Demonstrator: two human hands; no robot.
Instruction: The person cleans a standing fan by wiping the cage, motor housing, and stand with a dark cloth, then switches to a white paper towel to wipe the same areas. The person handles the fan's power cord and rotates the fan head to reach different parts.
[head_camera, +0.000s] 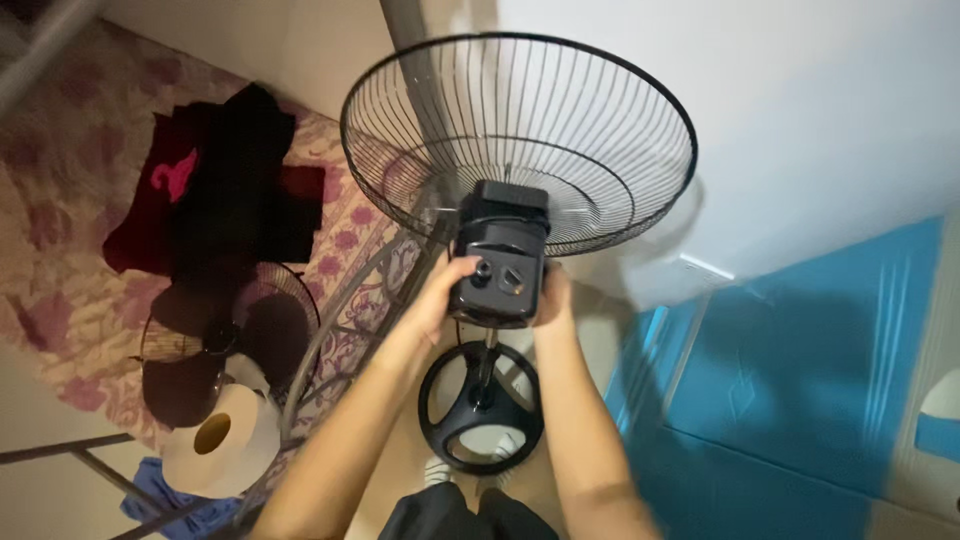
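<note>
**Both hands on the fan's motor housing**

Your left hand (443, 290) grips the left side of the black motor housing (500, 255) of a standing fan; the thumb lies across the rear face, just beside two round knobs (497, 277). Fingers are curled around the housing's edge, not spread.

Your right hand (553, 300) is on the right side of the same housing. Most of it is hidden behind the housing, so you cannot tell how its fingers lie; only the heel and wrist show, pressed against the housing's side.

The housing sits at frame centre, at the back of the round wire rear guard (520, 130), which faces away from you and tilts toward the white wall (800, 120). No blades show inside the guard. Below the housing, the pole (487, 370) drops to the round black base (480, 420) on the floor, between your forearms.

To the left: a second wire guard (290, 320) together with dark fan blades (185, 385), a roll of white tissue (222, 440) just below them, and dark clothing (225, 190) on a pink floral mat (60, 200). A curved metal frame (340, 310) stands between these and your left arm. To the right, blue sheeting (800, 380) covers the floor.
</note>
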